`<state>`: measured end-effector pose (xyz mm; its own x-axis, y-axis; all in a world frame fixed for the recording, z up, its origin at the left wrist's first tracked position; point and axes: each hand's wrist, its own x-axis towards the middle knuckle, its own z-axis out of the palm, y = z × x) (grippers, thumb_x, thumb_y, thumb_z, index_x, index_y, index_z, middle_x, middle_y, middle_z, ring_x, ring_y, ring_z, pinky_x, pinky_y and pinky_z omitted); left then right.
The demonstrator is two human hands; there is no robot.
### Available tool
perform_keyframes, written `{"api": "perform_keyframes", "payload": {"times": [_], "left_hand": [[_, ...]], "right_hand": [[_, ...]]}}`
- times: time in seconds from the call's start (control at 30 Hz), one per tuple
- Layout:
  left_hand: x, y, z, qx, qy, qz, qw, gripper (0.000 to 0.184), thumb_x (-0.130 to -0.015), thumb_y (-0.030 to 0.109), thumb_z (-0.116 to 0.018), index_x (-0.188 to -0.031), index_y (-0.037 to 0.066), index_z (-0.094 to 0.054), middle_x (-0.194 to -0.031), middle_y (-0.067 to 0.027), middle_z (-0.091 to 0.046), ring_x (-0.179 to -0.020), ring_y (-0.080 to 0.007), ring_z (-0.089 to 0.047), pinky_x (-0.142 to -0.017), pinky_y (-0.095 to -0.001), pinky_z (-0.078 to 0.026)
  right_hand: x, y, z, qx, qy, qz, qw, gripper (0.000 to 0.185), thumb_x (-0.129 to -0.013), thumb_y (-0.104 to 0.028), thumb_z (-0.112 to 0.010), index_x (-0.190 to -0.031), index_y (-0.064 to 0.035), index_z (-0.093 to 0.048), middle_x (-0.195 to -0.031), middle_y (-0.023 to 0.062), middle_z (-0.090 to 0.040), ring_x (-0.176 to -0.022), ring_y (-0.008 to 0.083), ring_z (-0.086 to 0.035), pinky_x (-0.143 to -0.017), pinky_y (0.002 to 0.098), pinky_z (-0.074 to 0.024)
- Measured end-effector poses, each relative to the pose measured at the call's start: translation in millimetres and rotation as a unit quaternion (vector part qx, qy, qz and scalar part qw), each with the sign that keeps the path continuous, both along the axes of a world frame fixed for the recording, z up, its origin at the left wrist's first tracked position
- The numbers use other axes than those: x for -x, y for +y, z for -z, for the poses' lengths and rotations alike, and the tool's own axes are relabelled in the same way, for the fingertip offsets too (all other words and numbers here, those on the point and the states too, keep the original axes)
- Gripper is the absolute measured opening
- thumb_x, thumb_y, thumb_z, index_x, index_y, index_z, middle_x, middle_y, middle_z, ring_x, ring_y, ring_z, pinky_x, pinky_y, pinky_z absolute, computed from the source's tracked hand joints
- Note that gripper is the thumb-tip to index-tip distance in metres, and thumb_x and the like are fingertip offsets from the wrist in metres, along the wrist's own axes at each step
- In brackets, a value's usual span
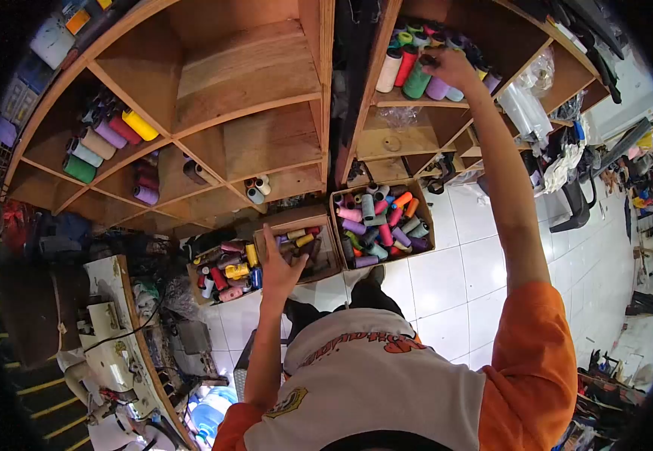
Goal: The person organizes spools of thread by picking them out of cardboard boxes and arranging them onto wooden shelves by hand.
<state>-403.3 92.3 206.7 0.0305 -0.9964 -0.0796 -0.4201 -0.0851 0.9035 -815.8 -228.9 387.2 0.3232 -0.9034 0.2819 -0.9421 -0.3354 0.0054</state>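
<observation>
My right hand (453,69) reaches up into the right shelf compartment. Its fingers close on the dark end of a thread spool, just above a green thread spool (417,81); how much of the held spool lies behind the hand I cannot tell. Beside it stand a red spool (406,66), a white spool (389,71) and a lilac spool (437,89), with several more behind. Lower down, my left hand (280,270) is open, fingers spread and holding nothing, above a cardboard box (326,259) of mixed thread spools.
Another cardboard box (430,225) full of colourful spools sits on the white tiled floor (447,286). To the left, a wooden shelf (247,75) holds spools, including a yellow spool (139,125). A sewing machine (112,353) stands at lower left, a water jug (210,412) near it.
</observation>
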Motion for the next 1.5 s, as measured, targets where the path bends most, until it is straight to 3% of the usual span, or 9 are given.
{"api": "perform_keyframes", "payload": {"times": [0.3, 0.47, 0.57, 0.6, 0.63, 0.73, 0.9, 1.37, 1.5], "left_hand": [[-16, 10, 31, 0.032, -0.142, 0.055, 0.988, 0.087, -0.073, 0.013, -0.071, -0.142, 0.003, -0.019, -0.135, -0.0243, -0.04, -0.123, -0.0384, -0.042, -0.102, -0.0403, -0.036], [-44, 31, 107, -0.137, -0.138, 0.085, 0.977, 0.059, -0.078, 0.024, -0.065, -0.128, 0.001, -0.044, -0.128, -0.0221, -0.049, -0.116, -0.0371, -0.048, -0.097, -0.0401, -0.04], [-52, 33, 156, -0.262, -0.132, 0.084, 0.952, 0.051, -0.078, 0.023, -0.064, -0.122, 0.001, -0.05, -0.11, -0.0228, -0.06, -0.105, -0.0388, -0.056, -0.089, -0.0427, -0.045], [-59, 36, 192, -0.241, -0.113, 0.081, 0.961, 0.049, -0.078, 0.023, -0.064, -0.121, 0.001, -0.051, -0.108, -0.0233, -0.06, -0.103, -0.039, -0.056, -0.088, -0.0433, -0.046], [-62, 35, 239, -0.215, -0.091, 0.073, 0.97, 0.048, -0.078, 0.023, -0.064, -0.12, 0.001, -0.052, -0.107, -0.0238, -0.06, -0.101, -0.0392, -0.057, -0.087, -0.0438, -0.046], [-66, 29, 358, -0.225, -0.119, 0.058, 0.965, 0.046, -0.079, 0.022, -0.063, -0.118, 0.002, -0.053, -0.103, -0.0249, -0.061, -0.097, -0.0391, -0.058, -0.084, -0.045, -0.047], [-63, -51, 531, -0.09, -0.253, 0.063, 0.961, 0.062, -0.075, 0.015, -0.064, -0.131, 0.006, -0.039, -0.111, -0.0221, -0.057, -0.103, -0.0385, -0.056, -0.084, -0.0449, -0.048], [-21, -132, 721, -0.116, -0.511, 0.252, 0.814, 0.072, -0.076, 0.019, -0.066, -0.136, -0.001, -0.032, -0.134, -0.0194, -0.037, -0.126, -0.032, -0.037, -0.102, -0.0457, -0.032], [-13, -142, 734, -0.162, -0.452, 0.21, 0.852, 0.082, -0.067, 0.023, -0.074, -0.134, 0.0, -0.033, -0.132, -0.0214, -0.039, -0.124, -0.0351, -0.039, -0.103, -0.0451, -0.032]], "right_hand": [[-20, 68, -9, 0.191, -0.171, 0.013, 0.966, 0.05, -0.078, -0.049, -0.064, -0.092, -0.0012, -0.068, -0.078, 0.0173, -0.067, -0.073, 0.0305, -0.066, -0.066, 0.0365, -0.0509], [-90, 172, 95, -0.253, -0.551, -0.015, 0.795, 0.025, -0.083, -0.017, -0.064, -0.103, -0.001, -0.064, -0.09, 0.005, -0.066, -0.077, 0.0111, -0.059, -0.07, 0.0244, -0.0476], [-125, 219, 281, -0.491, -0.438, -0.031, 0.753, 0.026, -0.083, -0.016, -0.066, -0.104, -0.0026, -0.063, -0.097, 0.0068, -0.065, -0.084, 0.0128, -0.061, -0.074, 0.0277, -0.0498], [-134, 245, 351, -0.598, -0.573, 0.052, 0.558, 0.03, -0.083, -0.019, -0.067, -0.107, -0.0035, -0.062, -0.096, 0.0065, -0.066, -0.086, 0.013, -0.063, -0.075, 0.0276, -0.0506], [-168, 249, 376, -0.626, -0.331, 0.053, 0.705, 0.035, -0.08, -0.021, -0.069, -0.111, -0.0045, -0.059, -0.093, 0.0079, -0.068, -0.085, 0.0159, -0.065, -0.076, 0.0278, -0.0517], [-209, 291, 566, -0.595, -0.417, 0.093, 0.68, 0.037, -0.079, -0.02, -0.069, -0.111, -0.0033, -0.058, -0.09, 0.009, -0.068, -0.082, 0.0191, -0.066, -0.073, 0.0299, -0.0525], [-291, 281, 753, -0.444, -0.187, 0.002, 0.876, 0.04, -0.075, -0.01, -0.067, -0.113, -0.0007, -0.056, -0.105, 0.0171, -0.063, -0.094, 0.0319, -0.062, -0.079, 0.0364, -0.0515], [-336, 293, 942, -0.561, -0.096, -0.024, 0.822, 0.047, -0.094, -0.028, -0.041, -0.138, -0.013, -0.032, -0.137, 0.0161, -0.037, -0.124, 0.0315, -0.039, -0.1, 0.0446, -0.0346], [-335, 275, 935, -0.695, -0.117, -0.119, 0.7, 0.054, -0.095, -0.023, -0.044, -0.144, -0.0142, -0.021, -0.148, 0.0135, -0.019, -0.136, 0.0273, -0.021, -0.107, 0.0396, -0.0254]]}}
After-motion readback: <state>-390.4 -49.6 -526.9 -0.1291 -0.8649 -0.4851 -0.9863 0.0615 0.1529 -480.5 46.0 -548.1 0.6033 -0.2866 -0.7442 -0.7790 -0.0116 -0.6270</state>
